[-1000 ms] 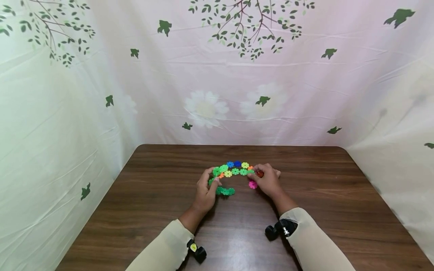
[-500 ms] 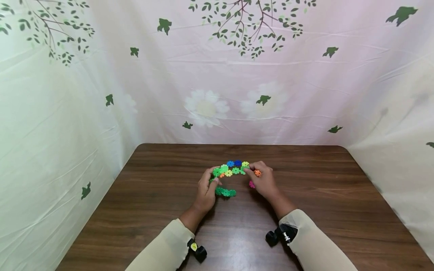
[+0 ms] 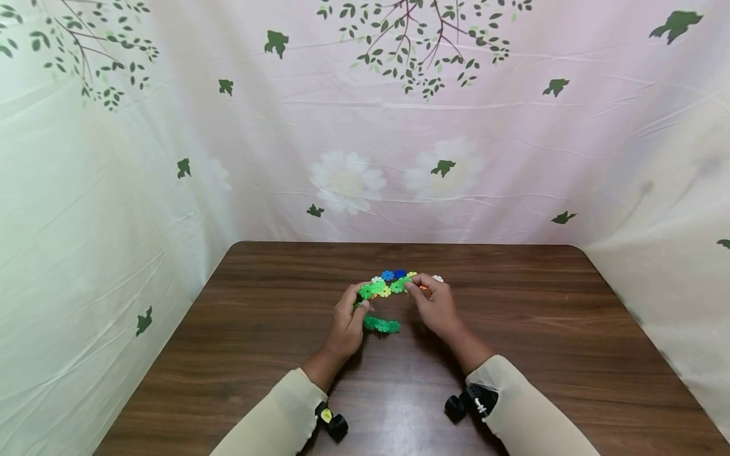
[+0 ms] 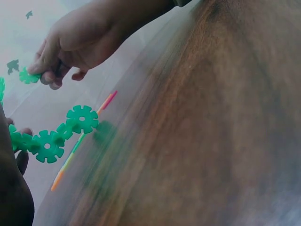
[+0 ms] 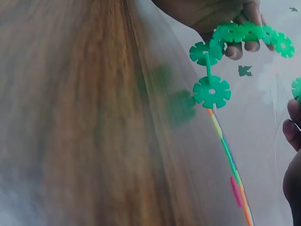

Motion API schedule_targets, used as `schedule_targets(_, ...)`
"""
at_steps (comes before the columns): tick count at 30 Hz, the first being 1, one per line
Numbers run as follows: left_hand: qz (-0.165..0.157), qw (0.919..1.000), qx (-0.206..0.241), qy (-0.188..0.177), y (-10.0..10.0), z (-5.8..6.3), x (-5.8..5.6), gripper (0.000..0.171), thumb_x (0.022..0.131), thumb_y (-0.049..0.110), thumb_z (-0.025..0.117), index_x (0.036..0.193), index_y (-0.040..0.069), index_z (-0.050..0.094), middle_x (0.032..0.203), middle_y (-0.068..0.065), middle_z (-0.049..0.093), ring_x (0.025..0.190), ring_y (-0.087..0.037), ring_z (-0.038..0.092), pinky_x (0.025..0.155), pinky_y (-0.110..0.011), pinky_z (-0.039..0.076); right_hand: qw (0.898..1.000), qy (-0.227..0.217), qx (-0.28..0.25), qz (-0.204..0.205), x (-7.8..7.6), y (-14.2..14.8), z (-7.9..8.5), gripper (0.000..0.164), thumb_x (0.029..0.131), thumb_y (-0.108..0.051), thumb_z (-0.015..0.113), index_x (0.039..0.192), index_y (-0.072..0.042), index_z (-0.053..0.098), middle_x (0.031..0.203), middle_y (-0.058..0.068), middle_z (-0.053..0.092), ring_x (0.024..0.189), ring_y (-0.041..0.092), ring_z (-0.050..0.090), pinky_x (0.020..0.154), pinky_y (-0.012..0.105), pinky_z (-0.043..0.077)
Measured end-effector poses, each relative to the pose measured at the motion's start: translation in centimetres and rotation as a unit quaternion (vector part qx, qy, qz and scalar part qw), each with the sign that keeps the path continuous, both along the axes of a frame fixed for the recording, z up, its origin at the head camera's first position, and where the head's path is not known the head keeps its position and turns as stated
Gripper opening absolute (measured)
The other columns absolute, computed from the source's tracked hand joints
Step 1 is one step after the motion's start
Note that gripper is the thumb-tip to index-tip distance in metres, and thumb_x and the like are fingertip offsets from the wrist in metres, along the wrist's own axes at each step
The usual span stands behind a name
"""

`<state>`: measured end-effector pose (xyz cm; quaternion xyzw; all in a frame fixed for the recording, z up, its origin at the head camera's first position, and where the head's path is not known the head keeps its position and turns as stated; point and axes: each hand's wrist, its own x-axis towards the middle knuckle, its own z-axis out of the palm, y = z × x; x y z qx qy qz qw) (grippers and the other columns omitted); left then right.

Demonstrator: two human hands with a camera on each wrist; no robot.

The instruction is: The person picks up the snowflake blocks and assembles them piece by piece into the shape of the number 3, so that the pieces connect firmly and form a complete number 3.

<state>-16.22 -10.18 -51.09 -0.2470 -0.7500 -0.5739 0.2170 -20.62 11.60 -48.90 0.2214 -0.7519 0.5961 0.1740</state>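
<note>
My left hand (image 3: 349, 324) holds a curved chain of green flower-shaped interlocking discs (image 3: 382, 325) above the table. In the right wrist view, the left fingers curl behind that chain, whose joined discs (image 5: 212, 92) stand at angles to one another. Thumb and fingers of my right hand (image 3: 438, 310) pinch a green disc (image 4: 29, 75), apart from the chain in the left wrist view. Beyond both hands lie loose flower discs, including blue (image 3: 388, 275), dark blue (image 3: 400, 274) and yellow (image 3: 385, 291) ones. My right hand hides part of these.
The brown wooden table (image 3: 256, 380) has rounded far corners. Behind it hangs a pale curtain (image 3: 256, 158) printed with leaves and flowers. A small black camera (image 3: 456, 408) sits at the right wrist, another camera (image 3: 338, 428) at the left.
My right hand has moved left from the right end of the loose discs, and a green disc is now between its fingers. The left hand has stayed nearly still with the chain.
</note>
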Motion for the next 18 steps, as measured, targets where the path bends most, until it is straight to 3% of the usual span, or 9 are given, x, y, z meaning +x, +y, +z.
schedule_targets(5,-0.004,1.0,0.0,0.008,0.06,-0.02,0.02,0.039,0.11,-0.007,0.045,0.146,-0.002,0.059,0.107,-0.033,0.061,0.089,-0.034,0.066,0.083,-0.034,0.057,1.0,0.016,-0.005,0.002,0.33,-0.39,0.3,0.013,0.103,0.002,0.07,0.091,0.004,0.074,0.078,0.019,0.069,0.07,0.014,0.063,0.066,0.018,0.051)
schedule_targets(8,0.004,0.9998,-0.009,0.018,0.17,-0.01,0.06,0.038,0.109,-0.007,0.047,0.144,-0.002,0.06,0.104,-0.029,0.062,0.088,-0.034,0.065,0.082,-0.033,0.056,0.999,0.038,0.005,0.001,0.45,-0.53,0.37,0.011,0.101,0.003,0.072,0.089,0.003,0.074,0.075,0.013,0.069,0.07,0.02,0.065,0.07,0.02,0.052)
schedule_targets(13,0.018,0.9991,-0.025,0.029,0.39,-0.12,0.07,0.036,0.106,-0.012,0.048,0.139,-0.007,0.061,0.098,-0.024,0.06,0.085,-0.036,0.062,0.08,-0.031,0.054,0.998,0.055,0.015,0.003,0.62,-0.69,0.44,0.01,0.099,0.002,0.073,0.089,0.002,0.074,0.075,0.022,0.07,0.07,0.026,0.067,0.074,0.027,0.055)
schedule_targets(18,0.016,0.9992,-0.027,0.026,0.46,-0.08,0.07,0.035,0.105,-0.015,0.044,0.137,-0.012,0.059,0.097,-0.023,0.059,0.082,-0.038,0.06,0.078,-0.03,0.053,0.998,0.056,0.014,-0.006,0.62,-0.84,0.58,0.01,0.1,0.001,0.072,0.09,0.001,0.074,0.075,0.02,0.072,0.071,0.019,0.069,0.075,0.026,0.057)
